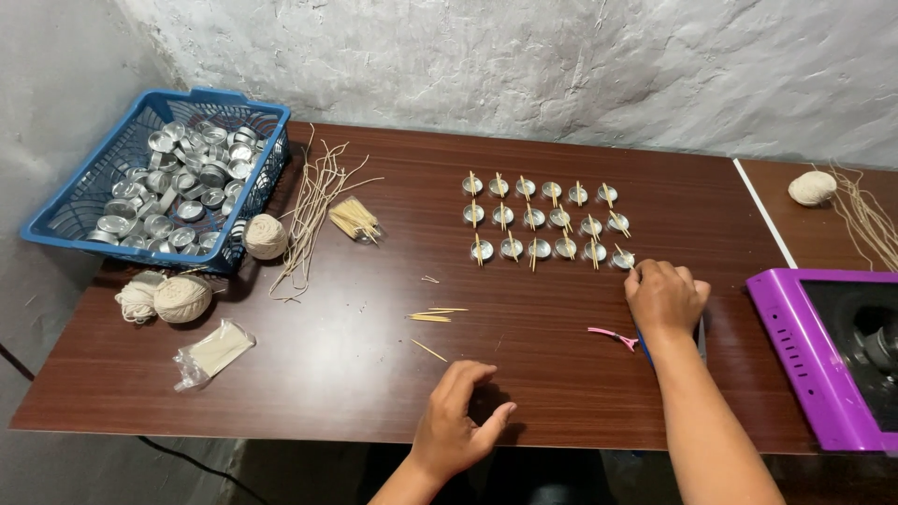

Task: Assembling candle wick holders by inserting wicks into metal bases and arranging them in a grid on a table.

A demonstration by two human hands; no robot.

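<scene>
Cups stood wicked in three rows; my right hand pinched the last stick, left hand empty, basket still full.

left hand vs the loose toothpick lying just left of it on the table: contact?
Apart. In the head view, bare brown tabletop shows between the left hand fingertips and the loose toothpick, which lies up and to the left of the fingers.

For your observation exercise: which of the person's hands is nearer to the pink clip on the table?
Right. The right hand rests just above and right of the pink clip, almost touching it. The left hand lies well off to the clip's lower left, near the table's front edge.
</scene>
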